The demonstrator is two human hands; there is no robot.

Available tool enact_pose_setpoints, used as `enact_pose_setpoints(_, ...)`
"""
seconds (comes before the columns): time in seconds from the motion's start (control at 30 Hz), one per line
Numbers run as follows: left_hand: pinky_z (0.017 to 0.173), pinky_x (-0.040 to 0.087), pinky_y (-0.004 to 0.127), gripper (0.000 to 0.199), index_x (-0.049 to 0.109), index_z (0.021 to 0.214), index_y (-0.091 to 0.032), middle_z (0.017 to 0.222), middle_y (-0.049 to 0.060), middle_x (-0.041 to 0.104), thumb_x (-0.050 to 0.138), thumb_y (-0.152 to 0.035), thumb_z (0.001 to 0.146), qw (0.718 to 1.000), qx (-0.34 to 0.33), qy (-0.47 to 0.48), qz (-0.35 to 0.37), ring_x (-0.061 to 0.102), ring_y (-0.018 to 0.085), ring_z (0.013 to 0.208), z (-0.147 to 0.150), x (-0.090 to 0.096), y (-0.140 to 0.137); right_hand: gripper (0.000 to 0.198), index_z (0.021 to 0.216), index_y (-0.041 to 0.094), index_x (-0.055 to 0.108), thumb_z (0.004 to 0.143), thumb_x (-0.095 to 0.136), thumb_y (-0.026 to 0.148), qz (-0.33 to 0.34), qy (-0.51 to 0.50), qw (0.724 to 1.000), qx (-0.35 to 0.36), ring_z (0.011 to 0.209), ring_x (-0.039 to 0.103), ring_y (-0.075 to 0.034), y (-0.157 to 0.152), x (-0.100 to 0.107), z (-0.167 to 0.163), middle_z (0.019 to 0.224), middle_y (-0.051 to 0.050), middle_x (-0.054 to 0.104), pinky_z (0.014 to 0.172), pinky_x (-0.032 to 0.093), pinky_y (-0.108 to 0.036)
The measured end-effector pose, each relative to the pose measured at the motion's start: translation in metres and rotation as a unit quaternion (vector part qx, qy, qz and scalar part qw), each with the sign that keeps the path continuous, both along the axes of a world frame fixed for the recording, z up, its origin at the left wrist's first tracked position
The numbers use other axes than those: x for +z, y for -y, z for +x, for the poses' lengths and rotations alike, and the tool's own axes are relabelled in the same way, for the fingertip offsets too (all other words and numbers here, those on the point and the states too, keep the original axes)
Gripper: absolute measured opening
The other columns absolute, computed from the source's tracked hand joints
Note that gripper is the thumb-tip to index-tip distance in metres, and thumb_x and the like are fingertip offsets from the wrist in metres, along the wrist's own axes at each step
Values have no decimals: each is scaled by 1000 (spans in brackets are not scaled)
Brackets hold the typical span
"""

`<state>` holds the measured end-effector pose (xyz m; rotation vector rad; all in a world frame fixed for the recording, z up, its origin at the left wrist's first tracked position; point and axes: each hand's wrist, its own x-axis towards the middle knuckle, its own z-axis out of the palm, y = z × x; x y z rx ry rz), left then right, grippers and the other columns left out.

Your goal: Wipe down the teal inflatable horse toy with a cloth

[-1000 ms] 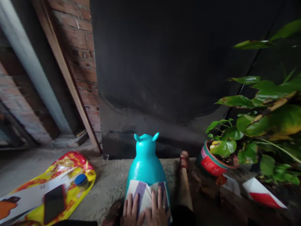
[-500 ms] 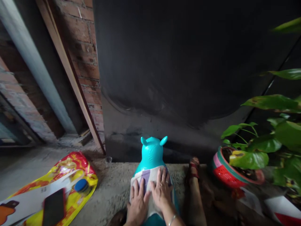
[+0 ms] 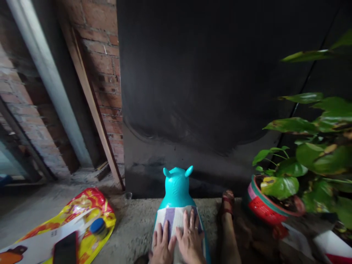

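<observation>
A turquoise inflatable animal toy with two small ears stands on the concrete floor right in front of me. A white and purple striped cloth lies over its back. My left hand and my right hand rest flat side by side on the cloth, fingers spread and pointing forward. A ring shows on my right hand. My leg with a red sandal stretches out to the right of the toy.
A yellow and red plastic bag lies at the left with a dark phone and a blue-capped bottle on it. Red potted plants stand at the right. A dark wall, brick pillar and leaning plank are ahead.
The view has tilted and shifted a little. Both hands stay flat on the cloth and have slid slightly back toward me.
</observation>
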<state>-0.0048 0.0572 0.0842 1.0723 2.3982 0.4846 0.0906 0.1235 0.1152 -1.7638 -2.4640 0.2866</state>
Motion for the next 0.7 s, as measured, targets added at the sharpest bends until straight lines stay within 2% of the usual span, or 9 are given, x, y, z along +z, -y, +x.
enact_pose_setpoints(0.1, 110, 29, 69, 57, 15, 149, -32, 161, 3, 6, 23, -43, 94, 999, 0, -1, -35, 11, 31, 148, 15, -3, 16, 59, 150, 26, 27, 95, 36, 43, -8, -3, 1000, -6, 146, 15, -35, 20, -3, 18, 159, -6, 14, 101, 40, -64)
enact_pose_setpoints(0.2, 116, 25, 63, 57, 24, 147, -32, 160, 2, 13, 32, -45, 92, 998, -6, -47, -37, 13, 30, 148, 29, -5, 36, 60, 149, 27, 31, 93, 40, 44, -19, -13, 1000, -13, 145, 19, -36, 43, -14, 36, 158, -5, 18, 100, 43, -63)
enact_pose_setpoints(0.3, 119, 24, 54, 61, 33, 145, -27, 158, 4, 20, 41, -48, 88, 996, -49, -71, -15, 14, 29, 147, 38, -10, 59, 60, 148, 25, 35, 90, 45, 40, 12, -20, 999, -35, 144, 22, -36, 66, -36, 53, 157, -6, 23, 102, 43, -61)
enact_pose_setpoints(0.4, 120, 24, 54, 66, 38, 143, -25, 155, 5, 28, 45, -55, 85, 993, -95, -63, 5, 19, 32, 146, 41, -16, 76, 60, 145, 18, 42, 89, 50, 39, 67, -27, 996, -43, 143, 26, -34, 79, -63, 66, 154, -11, 31, 109, 39, -55)
enact_pose_setpoints(0.47, 120, 24, 54, 65, 39, 142, -26, 153, 3, 32, 44, -57, 85, 994, -94, -62, 12, 21, 32, 145, 42, -20, 77, 61, 143, 15, 44, 89, 51, 42, 71, -26, 997, -35, 142, 28, -34, 77, -73, 68, 153, -13, 33, 113, 35, -52)
enact_pose_setpoints(0.57, 122, 20, 53, 60, 39, 142, -28, 152, 0, 35, 45, -50, 86, 993, -75, -87, -7, 19, 32, 146, 43, -22, 64, 67, 146, 14, 40, 89, 50, 48, 18, -26, 999, -34, 141, 29, -36, 65, -72, 64, 154, -14, 28, 112, 35, -53)
enact_pose_setpoints(0.63, 122, 19, 55, 58, 39, 142, -29, 153, 0, 33, 45, -44, 87, 992, -58, -109, -21, 18, 32, 146, 46, -19, 52, 67, 148, 16, 35, 91, 47, 48, -10, -25, 998, -52, 142, 27, -36, 55, -62, 59, 156, -13, 25, 108, 40, -55)
enact_pose_setpoints(0.7, 119, 24, 60, 56, 35, 143, -31, 156, 0, 26, 42, -44, 89, 991, -37, -127, -25, 17, 32, 147, 47, -10, 41, 63, 149, 18, 33, 93, 44, 45, -11, -18, 997, -68, 143, 26, -35, 46, -49, 54, 157, -11, 23, 103, 45, -54)
